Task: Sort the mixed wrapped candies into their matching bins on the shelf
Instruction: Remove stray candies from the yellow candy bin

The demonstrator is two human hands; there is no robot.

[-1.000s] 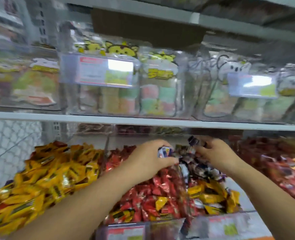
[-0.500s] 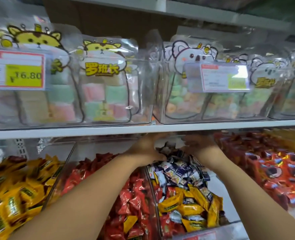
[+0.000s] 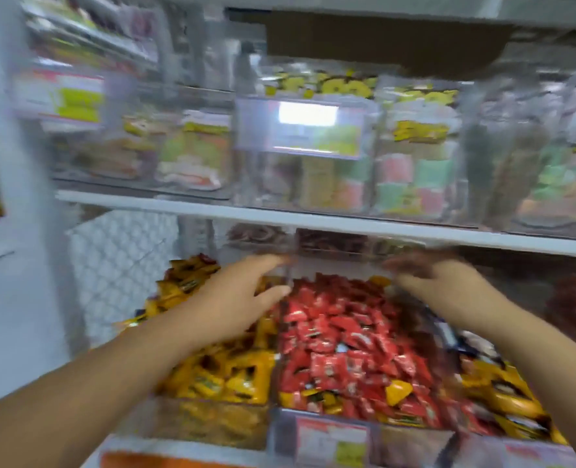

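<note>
Two hands over three clear bins; left hand [image 3: 232, 298], fingers spread and grasping nothing, hovers just left of the red-candy bin [image 3: 398, 437], above the yellow-candy bin [image 3: 212, 420]; right hand [image 3: 442, 282] at its right edge, beside the mixed-candy bin [image 3: 533, 454], blurred, grip indeterminable.

White shelf board [image 3: 313, 219]; white lattice panel [image 3: 121, 265] left.

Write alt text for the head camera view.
A person's left hand and right hand reach over bins of yellow candies and red candies, a few yellow strays among the red. Bagged pastel sweets fill the shelf above; the picture is motion-blurred.
</note>
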